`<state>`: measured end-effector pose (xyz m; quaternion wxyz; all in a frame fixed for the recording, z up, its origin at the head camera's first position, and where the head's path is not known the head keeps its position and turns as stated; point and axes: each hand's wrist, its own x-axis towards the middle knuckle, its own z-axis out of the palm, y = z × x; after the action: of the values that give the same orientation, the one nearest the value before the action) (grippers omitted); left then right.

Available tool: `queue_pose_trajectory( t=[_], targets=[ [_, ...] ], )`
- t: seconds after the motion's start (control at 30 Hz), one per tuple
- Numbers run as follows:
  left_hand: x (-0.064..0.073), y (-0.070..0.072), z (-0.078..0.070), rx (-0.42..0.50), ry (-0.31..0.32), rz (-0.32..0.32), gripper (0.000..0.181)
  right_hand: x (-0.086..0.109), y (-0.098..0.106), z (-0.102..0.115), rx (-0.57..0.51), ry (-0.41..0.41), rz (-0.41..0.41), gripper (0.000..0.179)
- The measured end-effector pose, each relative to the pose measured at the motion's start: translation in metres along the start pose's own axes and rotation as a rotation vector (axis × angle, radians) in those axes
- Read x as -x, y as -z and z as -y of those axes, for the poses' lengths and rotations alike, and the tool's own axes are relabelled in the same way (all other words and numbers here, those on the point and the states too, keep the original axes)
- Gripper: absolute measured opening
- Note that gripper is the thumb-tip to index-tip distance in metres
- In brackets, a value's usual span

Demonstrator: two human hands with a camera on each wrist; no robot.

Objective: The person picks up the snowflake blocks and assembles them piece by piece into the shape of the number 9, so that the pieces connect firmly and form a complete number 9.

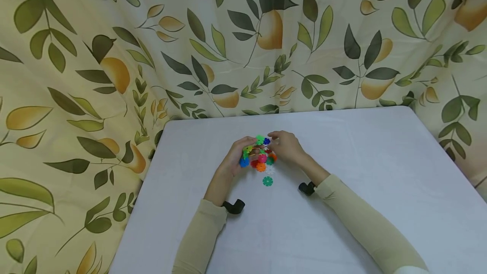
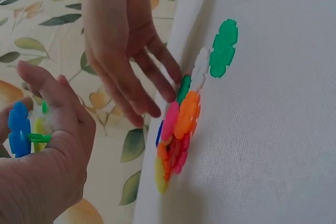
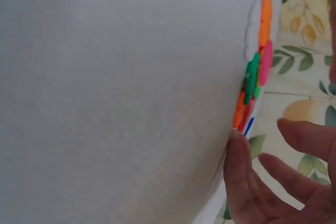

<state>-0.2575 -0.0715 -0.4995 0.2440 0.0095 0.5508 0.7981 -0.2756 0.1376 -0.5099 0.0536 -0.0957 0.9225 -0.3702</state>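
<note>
My left hand (image 1: pixel 230 158) grips a small cluster of joined plastic snowflake discs. In the left wrist view it shows a blue disc (image 2: pixel 20 129) with green and yellow pieces, partly hidden by the fingers. Loose discs lie on the table between the hands, among them an orange disc (image 1: pixel 261 167), a pink disc (image 1: pixel 262 158) and a white disc (image 1: pixel 269 170). My right hand (image 1: pixel 288 147) hovers at the pile's right side, fingers loosely spread with nothing between them. In the right wrist view, one fingertip (image 3: pixel 239 142) is right at the pile's edge.
A green disc (image 1: pixel 268 181) lies apart, on the near side of the pile. The white-covered table (image 1: pixel 342 138) ends at a far edge, with a leaf-patterned curtain (image 1: pixel 243 54) behind it. Black wrist devices (image 1: pixel 233 206) stick out by both cuffs.
</note>
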Motion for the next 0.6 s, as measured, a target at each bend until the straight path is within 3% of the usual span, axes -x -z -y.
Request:
queue_pose_trajectory(
  t=[0.3,0.4,0.6],
  targets=[
    [0.0,0.004,0.001,0.038,-0.024,0.034,0.022,-0.025,-0.007,-0.002,0.114,-0.043,0.042,0.032],
    [0.0,0.005,0.001,0.017,-0.044,0.035,0.027,-0.028,-0.005,-0.004,0.101,-0.04,0.028,0.029],
    [0.001,0.008,0.0,-0.052,-0.05,-0.025,0.031,-0.024,-0.001,-0.004,0.012,-0.007,-0.031,0.02]
  ],
)
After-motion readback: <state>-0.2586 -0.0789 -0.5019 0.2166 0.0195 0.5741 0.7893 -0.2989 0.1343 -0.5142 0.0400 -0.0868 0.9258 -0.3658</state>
